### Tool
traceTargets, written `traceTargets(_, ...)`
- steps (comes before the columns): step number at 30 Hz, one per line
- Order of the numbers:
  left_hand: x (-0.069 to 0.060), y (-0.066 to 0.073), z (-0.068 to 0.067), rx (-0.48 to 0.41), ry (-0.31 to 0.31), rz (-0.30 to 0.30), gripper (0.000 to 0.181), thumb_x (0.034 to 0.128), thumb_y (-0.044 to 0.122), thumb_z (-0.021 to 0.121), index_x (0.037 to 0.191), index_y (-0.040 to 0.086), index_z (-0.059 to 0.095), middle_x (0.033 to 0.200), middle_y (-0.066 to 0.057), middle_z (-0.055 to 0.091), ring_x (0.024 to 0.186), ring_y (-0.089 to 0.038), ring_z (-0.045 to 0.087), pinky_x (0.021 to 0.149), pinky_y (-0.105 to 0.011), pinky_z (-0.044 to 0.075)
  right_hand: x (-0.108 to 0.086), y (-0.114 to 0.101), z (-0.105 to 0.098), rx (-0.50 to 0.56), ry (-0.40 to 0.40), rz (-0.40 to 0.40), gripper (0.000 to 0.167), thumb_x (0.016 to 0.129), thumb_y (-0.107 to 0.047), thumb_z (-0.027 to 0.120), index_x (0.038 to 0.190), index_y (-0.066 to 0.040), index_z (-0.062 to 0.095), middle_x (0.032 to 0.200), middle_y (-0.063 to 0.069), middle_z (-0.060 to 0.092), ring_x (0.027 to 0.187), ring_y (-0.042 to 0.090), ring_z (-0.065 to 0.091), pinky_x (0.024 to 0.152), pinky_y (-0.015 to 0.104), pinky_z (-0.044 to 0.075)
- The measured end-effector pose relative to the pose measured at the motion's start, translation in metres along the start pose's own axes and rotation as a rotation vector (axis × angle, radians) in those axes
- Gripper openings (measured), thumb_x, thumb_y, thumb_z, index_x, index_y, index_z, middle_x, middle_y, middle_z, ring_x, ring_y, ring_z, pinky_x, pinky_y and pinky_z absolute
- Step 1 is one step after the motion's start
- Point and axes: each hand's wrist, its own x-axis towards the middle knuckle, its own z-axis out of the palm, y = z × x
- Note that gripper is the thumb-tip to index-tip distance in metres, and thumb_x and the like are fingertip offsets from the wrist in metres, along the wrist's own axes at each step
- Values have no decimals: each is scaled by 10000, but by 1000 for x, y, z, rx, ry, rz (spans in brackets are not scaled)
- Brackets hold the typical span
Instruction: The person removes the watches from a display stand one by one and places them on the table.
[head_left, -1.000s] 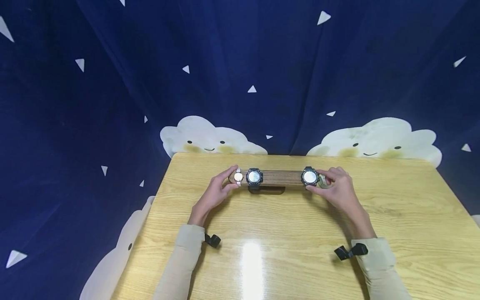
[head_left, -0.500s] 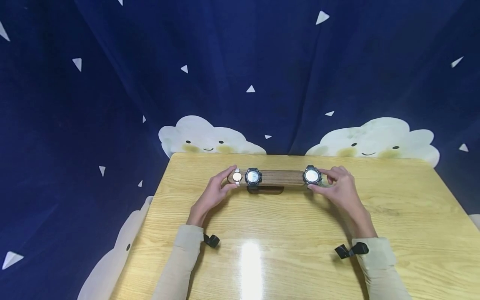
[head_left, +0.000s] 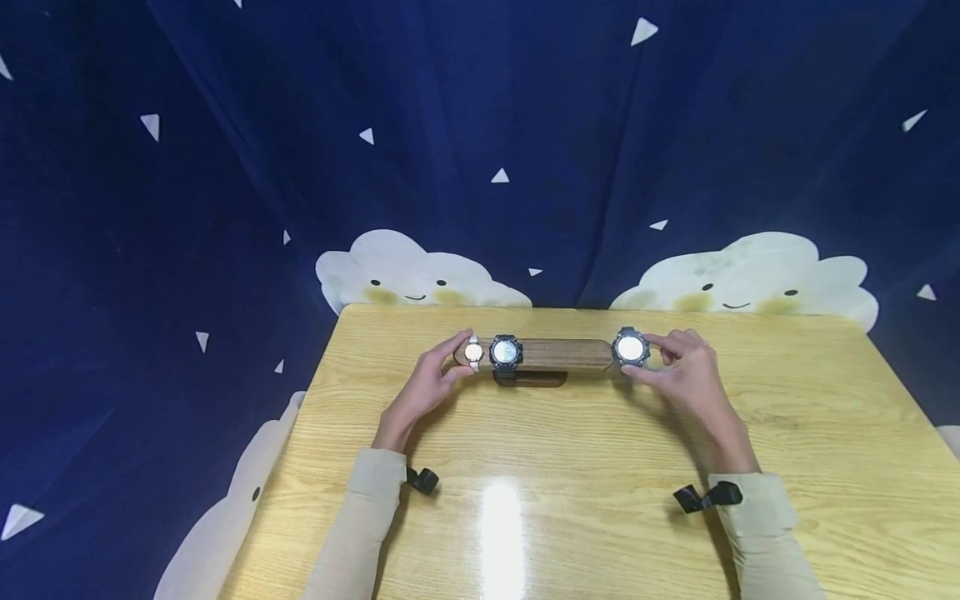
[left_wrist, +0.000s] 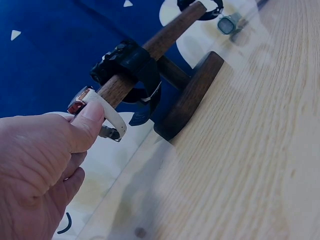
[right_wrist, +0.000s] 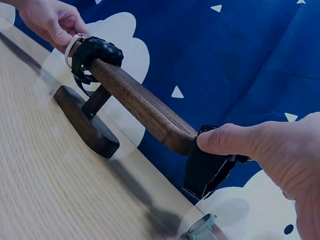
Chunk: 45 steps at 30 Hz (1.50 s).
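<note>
A wooden watch stand has a horizontal bar [head_left: 566,355] on a dark base [right_wrist: 90,127]. My left hand [head_left: 429,383] grips the bar's left end, its thumb on a small white-strapped watch [left_wrist: 111,115] looped round it. Beside that watch, a chunky black digital watch [head_left: 506,353] also hangs round the bar. At the opposite end, my right hand [head_left: 686,375] pinches a second black digital watch [head_left: 631,347] between thumb and fingers. Its closed strap [right_wrist: 202,172] sits just off the bar's tip in the right wrist view.
A pale green watch [right_wrist: 202,227] lies on the light wooden table [head_left: 585,467] below the bar's right end. Behind the table's far edge hangs a dark blue curtain [head_left: 450,150] with white triangles and clouds. Black camera mounts [head_left: 708,497] are strapped to both wrists.
My right hand has moved a little to the right with the black watch, sliding it from round the bar to past its end. The left hand keeps its place on the stand.
</note>
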Motion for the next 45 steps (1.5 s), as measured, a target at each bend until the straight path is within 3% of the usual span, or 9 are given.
traceTargets(16,-2,0,0,-13,-4,-15,676,959,87,717,1580,90,449,1609,-156,444,1502,-304,408,1254,-425,311,0,0,-5,-47,-13,60,537,576,-87,1021,1035,53,781,667,72,462,760,176,361,743,357,282)
traceTargets(27,-1,-1,0,-4,-7,-12,673,963,96,713,1580,73,444,1612,-154,441,1503,-302,407,1253,-421,314,0,6,-9,-56,-4,47,546,564,-77,1024,1037,50,782,670,75,482,750,173,370,715,326,283)
traceTargets(36,-1,-1,0,-2,-2,4,662,957,79,715,1566,51,458,1600,-177,454,1495,-327,416,1250,-443,321,-1,6,-14,-77,-25,111,557,599,-100,1010,1077,59,771,708,141,538,787,186,394,745,339,297)
traceTargets(45,1,0,0,-5,-4,6,663,958,82,715,1568,56,457,1598,-173,459,1493,-322,422,1251,-433,323,-1,8,-17,-85,-20,100,559,597,-97,1009,1082,48,773,699,78,482,779,191,369,727,344,265)
